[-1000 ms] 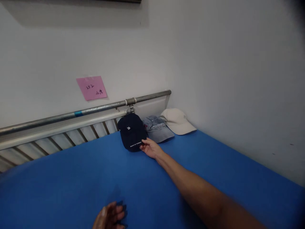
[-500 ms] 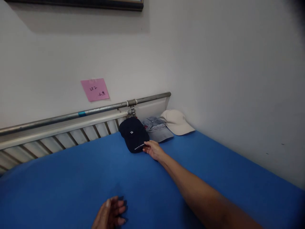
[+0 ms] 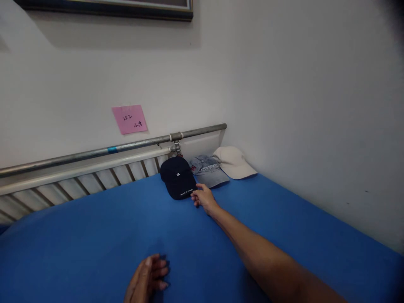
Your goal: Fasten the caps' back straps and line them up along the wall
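Observation:
A black baseball cap (image 3: 178,179) with small white lettering lies against the radiator, its brim facing me. At the right corner of that brim is my right hand (image 3: 204,199), fingers apart, with the fingertips touching or just off the edge; I cannot tell which. To the black cap's right lies a washed grey-blue cap (image 3: 210,171), and beyond it a cream cap (image 3: 235,163); the three form a row. My left hand (image 3: 147,277) is low in the view over the blue surface, holding nothing, its fingers loosely curled and apart.
The blue covered surface (image 3: 94,235) extends to a white radiator (image 3: 94,182) on the left and the wall (image 3: 315,105) on the right. A metal pipe (image 3: 139,144) runs above the radiator. Higher up are a pink note (image 3: 130,120) and a dark picture frame (image 3: 126,11).
My right hand's fingers have loosened from the black cap's brim. The cap sits slightly farther back and right. My left hand is nearly still, and the view has shifted a little.

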{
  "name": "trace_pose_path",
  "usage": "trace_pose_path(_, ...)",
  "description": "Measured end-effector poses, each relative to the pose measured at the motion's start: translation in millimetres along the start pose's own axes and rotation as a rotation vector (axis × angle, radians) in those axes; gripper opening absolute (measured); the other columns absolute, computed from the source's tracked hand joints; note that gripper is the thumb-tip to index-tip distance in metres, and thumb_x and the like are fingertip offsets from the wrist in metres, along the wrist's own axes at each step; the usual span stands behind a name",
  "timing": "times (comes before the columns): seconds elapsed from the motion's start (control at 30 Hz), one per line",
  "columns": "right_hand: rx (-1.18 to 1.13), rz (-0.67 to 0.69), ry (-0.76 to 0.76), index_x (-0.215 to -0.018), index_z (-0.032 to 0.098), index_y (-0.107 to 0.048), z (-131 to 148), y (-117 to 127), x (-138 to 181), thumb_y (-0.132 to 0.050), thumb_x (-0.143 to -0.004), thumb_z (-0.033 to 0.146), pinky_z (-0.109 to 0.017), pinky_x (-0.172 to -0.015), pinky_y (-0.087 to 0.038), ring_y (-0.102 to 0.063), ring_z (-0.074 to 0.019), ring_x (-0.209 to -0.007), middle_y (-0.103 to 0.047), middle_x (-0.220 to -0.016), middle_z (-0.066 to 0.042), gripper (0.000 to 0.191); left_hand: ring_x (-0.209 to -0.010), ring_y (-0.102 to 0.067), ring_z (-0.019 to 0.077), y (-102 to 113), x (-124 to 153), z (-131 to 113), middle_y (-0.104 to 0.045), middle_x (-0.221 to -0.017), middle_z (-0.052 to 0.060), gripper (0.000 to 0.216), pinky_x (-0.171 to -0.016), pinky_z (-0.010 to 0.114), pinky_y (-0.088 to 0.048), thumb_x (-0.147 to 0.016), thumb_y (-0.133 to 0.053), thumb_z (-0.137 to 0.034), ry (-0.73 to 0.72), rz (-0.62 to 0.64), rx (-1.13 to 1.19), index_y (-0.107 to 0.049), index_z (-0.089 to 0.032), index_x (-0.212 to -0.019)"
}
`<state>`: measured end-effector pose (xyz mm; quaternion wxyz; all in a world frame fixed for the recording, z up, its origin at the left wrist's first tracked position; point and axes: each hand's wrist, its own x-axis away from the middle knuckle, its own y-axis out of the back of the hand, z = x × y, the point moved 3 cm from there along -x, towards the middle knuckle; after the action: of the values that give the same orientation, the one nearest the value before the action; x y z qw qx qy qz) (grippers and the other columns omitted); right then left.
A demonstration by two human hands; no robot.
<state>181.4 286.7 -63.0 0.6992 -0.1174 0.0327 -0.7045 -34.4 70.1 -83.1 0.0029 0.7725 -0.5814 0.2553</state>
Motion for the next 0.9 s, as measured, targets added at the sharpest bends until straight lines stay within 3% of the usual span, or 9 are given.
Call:
trace_pose_path(0.2, 0.282, 0.077, 0.193, -0.082, 0.022, -0.061, -4.0, -12.8, 22.4, -0.057, -0.070, 0.010, -0.020, -0.047, -0.032, -0.047, -0.0094, -0.048, -0.055, -0.055, 0.006, 0.017, -0.094, -0.065, 0.0354, 3.0, -3.8, 2.8, -0.069, -0.102, 0.022, 0.065, -0.072, 0.042, -0.055, -0.059, -0.074, -0.063, -0.017, 0.025, -0.057, -0.069, -0.010, -0.097)
trace_pose_path(0.3, 0.401, 0.137, 0.291, -0.069, 0.022, -0.063, -3.5, -19.2, 36.4, -0.059, -0.070, 0.010, -0.022, -0.056, -0.034, -0.047, -0.0109, -0.055, -0.055, -0.057, 0.005, 0.013, -0.088, -0.067, 0.0330, -0.3, -2.9, 1.6, -0.071, -0.095, 0.020, 0.065, -0.068, 0.040, -0.055, -0.056, -0.075, -0.063, -0.046, -0.027, -0.063, -0.069, -0.010, -0.094)
trace_pose_path(0.4, 0.481, 0.181, 0.363, -0.068, 0.023, -0.063, -1.4, -22.4, 51.5, -0.057, -0.072, 0.010, -0.024, -0.061, -0.035, -0.049, -0.0128, -0.061, -0.056, -0.060, 0.004, 0.015, -0.080, -0.067, 0.0298, -7.0, 3.7, -3.8, -0.071, -0.090, 0.018, 0.065, -0.061, 0.037, -0.054, -0.056, -0.076, -0.061, -0.074, -0.085, -0.060, -0.067, -0.009, -0.093)
trace_pose_path(0.57, 0.553, 0.246, 0.449, -0.071, 0.023, -0.063, -1.7, -27.0, 84.0, -0.053, -0.076, 0.012, -0.026, -0.067, -0.038, -0.053, -0.0149, -0.066, -0.060, -0.067, 0.002, 0.016, -0.074, -0.067, 0.0247, -13.6, 17.4, -17.9, -0.070, -0.084, 0.015, 0.056, -0.058, 0.033, -0.053, -0.064, -0.073, -0.055, -0.150, -0.079, -0.067, -0.067, -0.008, -0.093)
trace_pose_path(0.73, 0.590, 0.356, 0.499, -0.072, 0.024, -0.063, -9.3, -36.5, 128.0, -0.054, -0.075, 0.014, -0.027, -0.068, -0.039, -0.056, -0.0159, -0.069, -0.064, -0.072, 0.001, 0.014, -0.066, -0.065, 0.0206, -5.3, 16.9, -27.2, -0.069, -0.078, 0.012, 0.048, -0.055, 0.030, -0.052, -0.070, -0.070, -0.050, -0.201, -0.126, -0.045, -0.064, -0.008, -0.093)
trace_pose_path(0.9, 0.655, 0.521, 0.499, -0.076, 0.023, -0.062, -15.9, -49.2, 176.4, -0.050, -0.077, 0.019, -0.030, -0.071, -0.041, -0.058, -0.0174, -0.072, -0.065, -0.076, -0.001, 0.012, -0.054, -0.061, 0.0145, 9.9, 27.3, -37.5, -0.065, -0.067, 0.008, 0.025, -0.048, 0.024, -0.048, -0.084, -0.059, -0.033, -0.265, -0.267, 0.091, -0.060, -0.008, -0.086)
